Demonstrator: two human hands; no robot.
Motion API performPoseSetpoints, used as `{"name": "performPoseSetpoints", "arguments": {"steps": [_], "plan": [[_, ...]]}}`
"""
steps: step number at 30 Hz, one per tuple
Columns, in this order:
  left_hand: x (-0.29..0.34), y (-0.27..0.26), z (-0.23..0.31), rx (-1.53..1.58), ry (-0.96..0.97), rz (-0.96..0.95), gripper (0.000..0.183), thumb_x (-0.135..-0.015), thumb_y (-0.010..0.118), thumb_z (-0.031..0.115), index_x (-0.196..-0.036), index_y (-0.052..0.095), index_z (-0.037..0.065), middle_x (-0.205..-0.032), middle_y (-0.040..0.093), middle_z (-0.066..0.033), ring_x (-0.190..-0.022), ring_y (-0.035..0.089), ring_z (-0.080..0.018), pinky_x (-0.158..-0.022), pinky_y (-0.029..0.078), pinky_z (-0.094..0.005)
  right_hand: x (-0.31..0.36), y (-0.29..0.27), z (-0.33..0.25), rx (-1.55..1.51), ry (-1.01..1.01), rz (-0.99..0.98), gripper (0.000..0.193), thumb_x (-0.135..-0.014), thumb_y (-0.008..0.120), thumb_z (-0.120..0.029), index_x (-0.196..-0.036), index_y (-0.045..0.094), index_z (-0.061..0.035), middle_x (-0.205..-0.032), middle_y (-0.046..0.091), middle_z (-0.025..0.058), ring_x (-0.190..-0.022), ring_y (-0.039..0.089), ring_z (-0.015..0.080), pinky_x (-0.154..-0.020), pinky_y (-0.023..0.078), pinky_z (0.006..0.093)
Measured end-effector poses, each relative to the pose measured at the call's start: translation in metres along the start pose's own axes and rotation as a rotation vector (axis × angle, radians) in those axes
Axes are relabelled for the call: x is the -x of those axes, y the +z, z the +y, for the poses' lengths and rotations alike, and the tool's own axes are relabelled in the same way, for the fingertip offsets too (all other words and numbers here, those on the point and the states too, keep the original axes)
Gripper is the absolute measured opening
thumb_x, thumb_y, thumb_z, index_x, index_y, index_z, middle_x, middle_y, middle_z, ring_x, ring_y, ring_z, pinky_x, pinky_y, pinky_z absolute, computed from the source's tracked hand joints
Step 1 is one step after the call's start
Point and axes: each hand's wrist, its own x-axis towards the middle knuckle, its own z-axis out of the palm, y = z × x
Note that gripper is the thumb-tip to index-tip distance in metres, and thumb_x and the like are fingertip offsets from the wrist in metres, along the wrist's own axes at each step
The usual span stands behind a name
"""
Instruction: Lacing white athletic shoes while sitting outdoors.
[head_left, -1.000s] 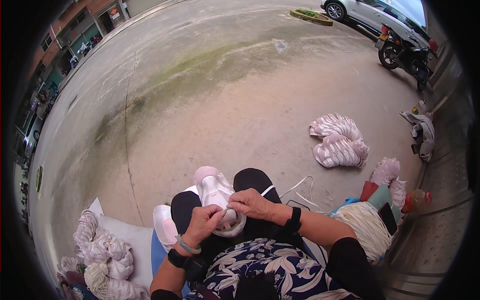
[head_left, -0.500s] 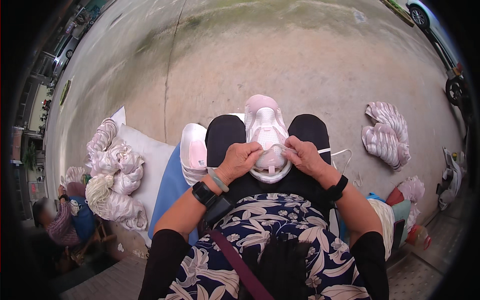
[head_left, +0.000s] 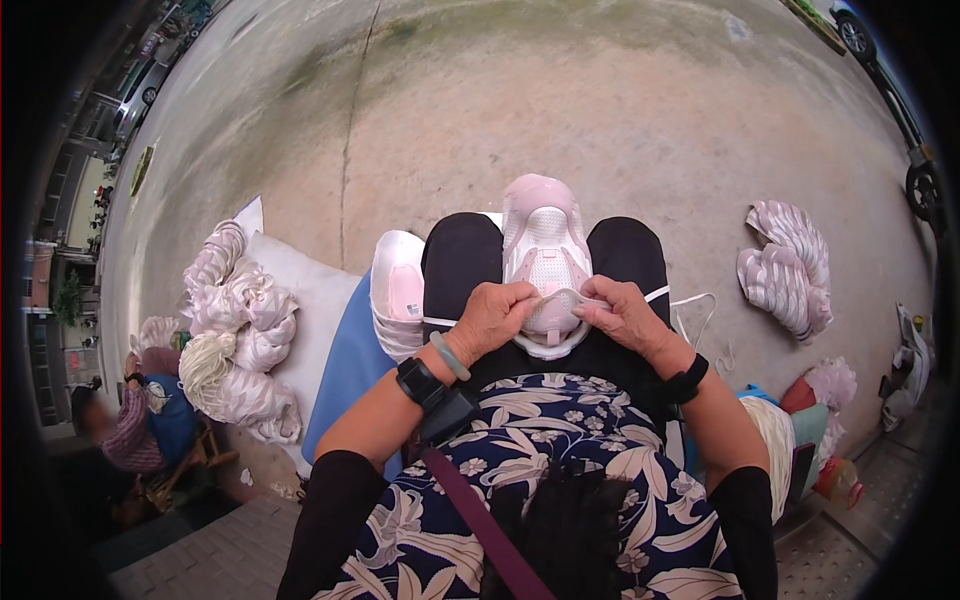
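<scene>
A pink and white sneaker rests on my lap between my knees, its toe pointing away from me. My left hand is closed at the shoe's left side, thumb and fingers pinching a pale shoelace near the tongue. On the other side my right hand pinches the same lace, which spans between both thumbs over the shoe's opening. Loose white lace trails past my right hand. Left of my knee, another white shoe with a pink insole sits atop stacked shoes.
Bundled pink and white shoe uppers lie on a white sheet at left, beside blue cloth. More uppers lie on the concrete at right. Cream laces hang near my right elbow. Another person sits far left.
The view has shifted slightly, moving the scene a little to the right. My hands have drawn a bit closer together over the shoe, still pinching the lace.
</scene>
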Motion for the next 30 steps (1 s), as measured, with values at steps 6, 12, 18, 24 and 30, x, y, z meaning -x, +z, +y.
{"name": "performPoseSetpoints", "arguments": {"steps": [6,12,18,24,30], "plan": [[-0.017,-0.027,0.013,0.066,-0.033,-0.058,0.014,-0.082,0.062,0.012,-0.081,0.064,-0.002,-0.06,0.057,-0.0073,-0.053,0.049,-0.0084,-0.051,0.041,-0.0236,0.004,-0.022,0.0,-0.159,0.054,0.138,0.018,-0.089,0.056,-0.017,-0.084,0.059,0.0007,-0.062,0.05,0.0013,-0.062,0.044,0.0069,-0.056,0.04,0.0236],[-0.035,-0.026,0.021,-0.047,0.121,-0.039,0.01,-0.079,0.061,0.009,-0.08,0.063,-0.001,-0.064,0.059,-0.0114,-0.055,0.055,-0.0158,-0.053,0.044,-0.0271,-0.002,-0.04,0.005,0.565,0.025,0.327,0.009,-0.078,0.063,-0.012,-0.077,0.061,-0.0027,-0.07,0.058,0.0072,-0.064,0.056,0.0197,-0.057,0.042,0.031],[-0.041,-0.009,0.031,-0.173,0.317,0.043,0.007,-0.078,0.061,0.008,-0.081,0.061,0.002,-0.067,0.057,-0.0131,-0.058,0.056,-0.028,-0.054,0.045,-0.031,-0.032,-0.017,-0.022,0.261,-0.279,0.375,0.011,-0.076,0.063,-0.008,-0.085,0.062,-0.0016,-0.08,0.061,0.011,-0.078,0.058,0.0228,-0.07,0.046,0.0327],[-0.045,-0.008,0.024,-0.383,0.377,0.109,0.009,-0.073,0.065,0.011,-0.077,0.059,0.006,-0.067,0.056,-0.01,-0.06,0.056,-0.029,-0.055,0.044,-0.0359,-0.045,-0.014,-0.015,-0.231,0.004,-0.039,0.016,-0.082,0.059,-0.011,-0.093,0.063,-0.0006,-0.066,0.059,0.0107,-0.061,0.056,0.0155,-0.06,0.045,0.0276],[-0.054,-0.012,0.014,-0.326,0.276,0.195,0.012,-0.072,0.065,0.011,-0.079,0.057,0.004,-0.075,0.056,-0.0115,-0.072,0.056,-0.0311,-0.066,0.045,-0.0388,-0.055,-0.012,-0.011,0.193,0.027,0.141,0.012,-0.077,0.057,-0.013,-0.081,0.062,-0.0034,-0.073,0.062,0.0153,-0.067,0.06,0.0307,-0.06,0.047,0.0362]]}}
